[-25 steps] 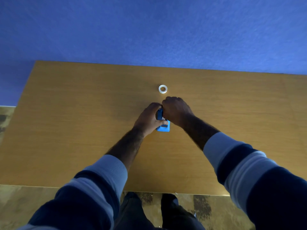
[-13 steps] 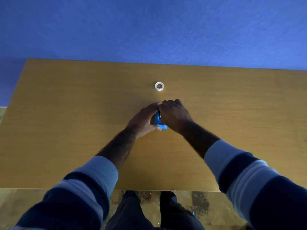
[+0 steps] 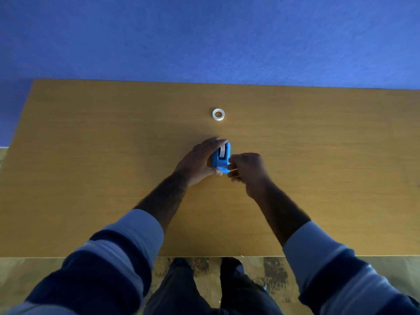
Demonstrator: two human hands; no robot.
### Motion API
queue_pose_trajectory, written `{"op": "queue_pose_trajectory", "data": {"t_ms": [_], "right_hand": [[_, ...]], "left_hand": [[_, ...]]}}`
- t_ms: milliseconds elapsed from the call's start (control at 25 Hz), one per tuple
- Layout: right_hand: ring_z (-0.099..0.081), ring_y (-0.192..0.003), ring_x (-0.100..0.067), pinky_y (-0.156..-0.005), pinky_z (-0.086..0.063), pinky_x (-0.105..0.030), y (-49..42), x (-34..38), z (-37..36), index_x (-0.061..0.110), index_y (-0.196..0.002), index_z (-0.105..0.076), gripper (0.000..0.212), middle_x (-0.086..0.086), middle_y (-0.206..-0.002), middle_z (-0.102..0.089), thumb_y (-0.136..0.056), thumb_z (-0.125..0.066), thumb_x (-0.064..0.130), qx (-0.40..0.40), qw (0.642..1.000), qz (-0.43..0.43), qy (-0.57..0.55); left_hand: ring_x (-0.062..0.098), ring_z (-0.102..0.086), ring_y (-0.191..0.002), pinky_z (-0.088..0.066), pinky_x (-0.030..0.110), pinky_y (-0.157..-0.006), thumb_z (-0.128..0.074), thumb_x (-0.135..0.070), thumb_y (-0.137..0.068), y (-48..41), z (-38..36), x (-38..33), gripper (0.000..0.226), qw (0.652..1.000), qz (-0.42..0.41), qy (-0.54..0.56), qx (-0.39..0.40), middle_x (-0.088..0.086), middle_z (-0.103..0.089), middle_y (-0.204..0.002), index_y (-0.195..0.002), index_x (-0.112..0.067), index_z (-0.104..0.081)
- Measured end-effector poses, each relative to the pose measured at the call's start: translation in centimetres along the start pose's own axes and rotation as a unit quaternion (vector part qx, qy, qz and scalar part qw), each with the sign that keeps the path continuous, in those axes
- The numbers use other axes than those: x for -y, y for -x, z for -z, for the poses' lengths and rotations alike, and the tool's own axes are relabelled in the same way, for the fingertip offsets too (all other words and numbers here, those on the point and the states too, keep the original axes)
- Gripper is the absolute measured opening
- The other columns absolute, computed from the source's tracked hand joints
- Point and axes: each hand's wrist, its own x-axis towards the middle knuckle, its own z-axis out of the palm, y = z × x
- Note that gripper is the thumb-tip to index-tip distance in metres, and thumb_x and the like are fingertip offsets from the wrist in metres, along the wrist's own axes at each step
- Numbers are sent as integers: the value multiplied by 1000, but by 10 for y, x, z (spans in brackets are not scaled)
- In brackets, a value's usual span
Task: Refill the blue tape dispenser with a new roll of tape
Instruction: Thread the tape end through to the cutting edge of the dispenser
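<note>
The blue tape dispenser (image 3: pixel 221 158) stands on the wooden table (image 3: pixel 91 155) near its middle. A pale roll of tape shows in its open top. My left hand (image 3: pixel 200 161) wraps the dispenser's left side, thumb at its near end and fingers at its far end. My right hand (image 3: pixel 246 169) sits just right of the dispenser's near end, its fingers pinched together at the cutter end; what they pinch is too small to tell. A small white ring (image 3: pixel 218 114), a tape roll or core, lies flat on the table farther back.
A blue wall (image 3: pixel 204 37) rises behind the table's far edge. The table's near edge runs across the lower part of the view, with my legs and a patterned floor (image 3: pixel 268 269) below it.
My right hand has come off the top of the dispenser and moved to its near right end. The dispenser's top with the pale roll is now uncovered. My left hand still holds it.
</note>
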Motion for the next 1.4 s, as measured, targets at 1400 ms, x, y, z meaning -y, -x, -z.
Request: {"op": "queue_pose_trajectory", "data": {"t_ms": [1400], "right_hand": [[-60, -46, -12, -38, -41, -14, -8, 26, -37, -1, -88, -71, 9, -10, -51, -67, -87, -70, 8, -57, 952, -209, -216]], "left_hand": [[18, -32, -150, -36, 48, -119, -90, -29, -72, -5, 2, 1, 113, 1000, 11, -24, 3, -6, -34, -164, -161, -28, -21]]}}
